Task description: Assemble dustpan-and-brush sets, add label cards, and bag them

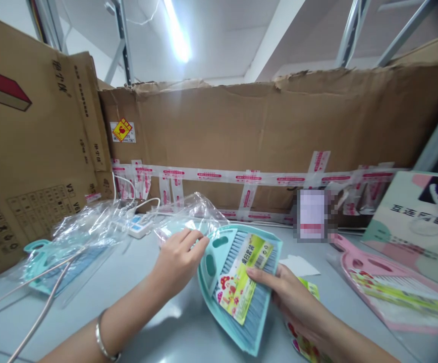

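A teal dustpan [203,295] with a grey-blue bristled brush [255,322] nested in it is tilted up in front of me. A yellow-green printed card [241,282] lies across the bristles. My right hand [289,290] grips the dustpan's right edge, thumb pressed on the card. At its upper left, my left hand [183,259] has curled fingers beside the handle end. A clear plastic bag [200,209] spreads just behind those fingers; whether they pinch bag or handle is hidden. Another printed card [306,343] lies partly under my right forearm.
At left, a bagged teal dustpan set [39,267] lies near cables [48,297] and a white power strip [139,225]. A pink dustpan set [389,282] lies at right, before a printed box [408,222]. Large cardboard [219,131] stands behind the table, with a carton [33,151] at left.
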Demonstrator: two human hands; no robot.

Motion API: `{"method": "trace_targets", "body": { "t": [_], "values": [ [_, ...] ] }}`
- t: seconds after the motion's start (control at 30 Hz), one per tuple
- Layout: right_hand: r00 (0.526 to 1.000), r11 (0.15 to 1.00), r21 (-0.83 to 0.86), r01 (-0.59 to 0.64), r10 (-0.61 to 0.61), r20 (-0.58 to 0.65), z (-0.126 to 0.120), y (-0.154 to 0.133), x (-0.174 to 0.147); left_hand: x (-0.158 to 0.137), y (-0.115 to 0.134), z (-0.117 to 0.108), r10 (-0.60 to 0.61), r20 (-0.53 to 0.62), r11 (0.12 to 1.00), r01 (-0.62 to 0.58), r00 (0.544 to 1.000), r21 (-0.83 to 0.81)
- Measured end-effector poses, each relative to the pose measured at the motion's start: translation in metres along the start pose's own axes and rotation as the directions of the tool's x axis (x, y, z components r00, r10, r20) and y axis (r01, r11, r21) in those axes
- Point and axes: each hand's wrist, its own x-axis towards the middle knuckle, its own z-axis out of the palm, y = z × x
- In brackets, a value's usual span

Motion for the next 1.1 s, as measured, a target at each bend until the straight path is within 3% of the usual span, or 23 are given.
{"method": "trace_targets", "body": {
  "t": [0.1, 0.23, 0.37, 0.5, 0.63, 0.73, 0.83, 1.1],
  "values": [
    [0.999, 0.999, -0.036, -0.026, 0.024, -0.048, -0.01, -0.013, 0.0, 0.0, -0.01, 0.001, -0.064, 0.055, 0.997, 0.062, 0.996, 0.051],
    [0.997, 0.992, -0.12, -0.05, 0.043, -0.059, -0.042, -0.04, -0.002, 0.0, -0.039, -0.001, -0.216, 0.139, 0.975, 0.205, 0.967, 0.087],
    [0.994, 0.995, -0.099, 0.015, -0.026, -0.106, -0.073, -0.06, -0.002, 0.001, -0.07, -0.009, -0.166, 0.161, 0.968, 0.192, 0.973, -0.163],
    [0.993, 0.993, -0.115, 0.01, -0.023, -0.117, -0.086, -0.064, -0.001, -0.001, -0.091, -0.011, -0.235, 0.042, 0.847, 0.226, 0.971, -0.482],
    [0.995, 0.984, -0.171, -0.048, 0.033, -0.091, -0.086, -0.055, 0.006, -0.006, -0.101, -0.005, -0.329, 0.179, 0.614, 0.354, 0.927, -0.706],
    [0.993, 0.975, -0.201, -0.094, 0.078, -0.084, -0.082, -0.047, 0.012, -0.008, -0.099, 0.001, -0.363, 0.275, 0.468, 0.429, 0.89, -0.772],
    [0.992, 0.974, -0.192, -0.118, 0.108, -0.063, -0.074, -0.04, 0.014, -0.007, -0.092, 0.005, -0.384, 0.276, 0.432, 0.435, 0.881, -0.79],
    [0.987, 0.995, 0.018, -0.096, 0.093, 0.131, -0.034, -0.01, 0.009, 0.001, -0.054, 0.005, -0.418, 0.246, 0.298, 0.388, 0.875, -0.872]
  ]
}}
